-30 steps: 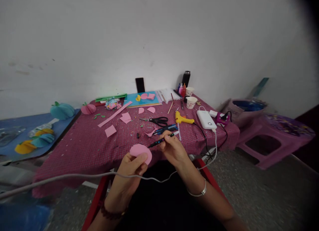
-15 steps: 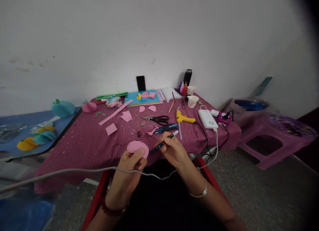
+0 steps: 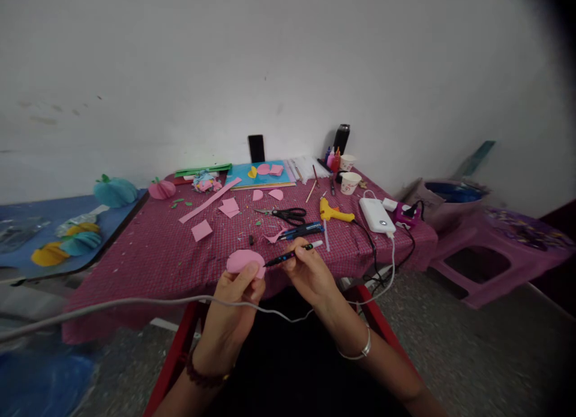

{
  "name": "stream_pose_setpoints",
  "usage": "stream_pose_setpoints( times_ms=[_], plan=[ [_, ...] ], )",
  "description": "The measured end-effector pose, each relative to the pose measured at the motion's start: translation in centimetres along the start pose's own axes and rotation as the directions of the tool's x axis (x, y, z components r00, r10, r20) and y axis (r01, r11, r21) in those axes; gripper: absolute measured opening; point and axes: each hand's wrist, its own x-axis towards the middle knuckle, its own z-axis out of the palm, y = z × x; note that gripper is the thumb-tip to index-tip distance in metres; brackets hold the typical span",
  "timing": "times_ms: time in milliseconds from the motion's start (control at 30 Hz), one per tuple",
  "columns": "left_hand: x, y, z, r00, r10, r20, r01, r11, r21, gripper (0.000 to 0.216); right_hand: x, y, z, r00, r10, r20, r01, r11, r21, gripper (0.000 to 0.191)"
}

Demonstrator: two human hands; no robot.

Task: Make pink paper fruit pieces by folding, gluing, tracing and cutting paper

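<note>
Above the table's near edge my left hand point(image 3: 238, 294) pinches a rounded pink paper piece point(image 3: 240, 259), thumb on its face. My right hand point(image 3: 308, 272) is closed around a black marker pen point(image 3: 283, 258) with a white end. The pen's dark tip points left and appears to meet the right edge of the paper. Beyond my hands lie black-handled scissors point(image 3: 288, 214) and a blue utility knife point(image 3: 302, 230) with a pink scrap at its end. A small dark piece point(image 3: 251, 240) rests near the pink paper.
A yellow glue gun point(image 3: 335, 212), white power bank point(image 3: 377, 216) and paper cups point(image 3: 350, 183) are on the right. Pink paper squares point(image 3: 201, 230) and a long strip point(image 3: 210, 200) lie left. Folded-paper pumpkins point(image 3: 116, 192) stand far left. A white cable point(image 3: 180, 301) crosses in front.
My right hand has brought the pen up and left, so its tip is now at the paper's edge. The paper in my left hand has tilted and shifted slightly.
</note>
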Motion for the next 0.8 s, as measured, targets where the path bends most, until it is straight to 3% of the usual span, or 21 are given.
stream_pose_setpoints(
  times_ms=[367, 533, 667, 800],
  plan=[
    [0.37, 0.05, -0.02, 0.999, -0.005, -0.047, 0.0, 0.995, -0.101, 0.021, 0.09, 0.57, 0.17, 1.0, 0.007, 0.029, -0.007, 1.0, 0.005, 0.015],
    [0.47, 0.12, -0.01, 1.0, -0.021, -0.011, 0.019, 0.993, -0.118, 0.019, 0.19, 0.7, 0.1, 0.999, -0.028, 0.018, 0.027, 0.999, 0.036, 0.013],
    [0.61, 0.02, -0.04, 0.998, -0.005, -0.056, -0.003, 0.989, -0.147, 0.022, 0.25, 0.78, 0.02, 0.999, 0.005, 0.031, -0.006, 1.0, 0.028, 0.014],
    [0.68, -0.07, -0.12, 1.0, -0.018, -0.013, 0.016, 0.99, -0.142, 0.02, 0.23, 1.0, 0.04, 0.999, -0.03, 0.033, 0.029, 0.999, 0.031, 0.014]
  ],
)
